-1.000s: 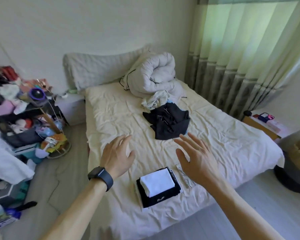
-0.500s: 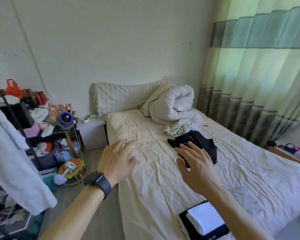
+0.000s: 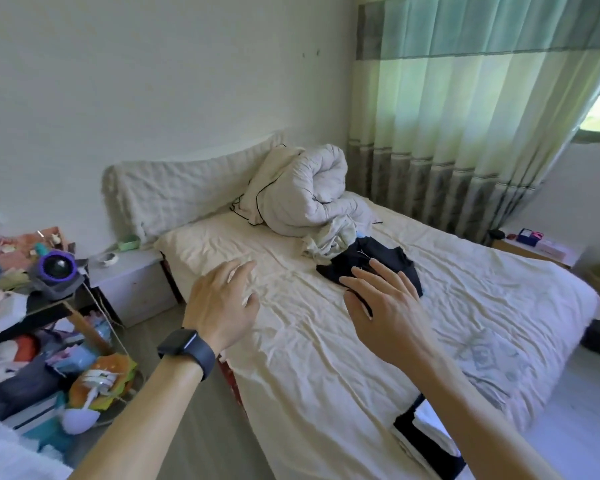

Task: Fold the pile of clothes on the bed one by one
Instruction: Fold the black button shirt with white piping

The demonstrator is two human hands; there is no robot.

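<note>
Left hand (image 3: 222, 299) and right hand (image 3: 385, 306) hover spread, holding nothing; grabbing the far black garment (image 3: 378, 252) may drag the touching cream cloth (image 3: 329, 240) along.

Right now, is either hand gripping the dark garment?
No. The left hand and right hand hover open, fingers straight, and the dark garment lies ungripped.

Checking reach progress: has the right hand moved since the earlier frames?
Yes. The right hand has advanced toward the crumpled black clothes pile on the cream-sheeted bed; its fingertips now overlap the pile's near edge.
</note>
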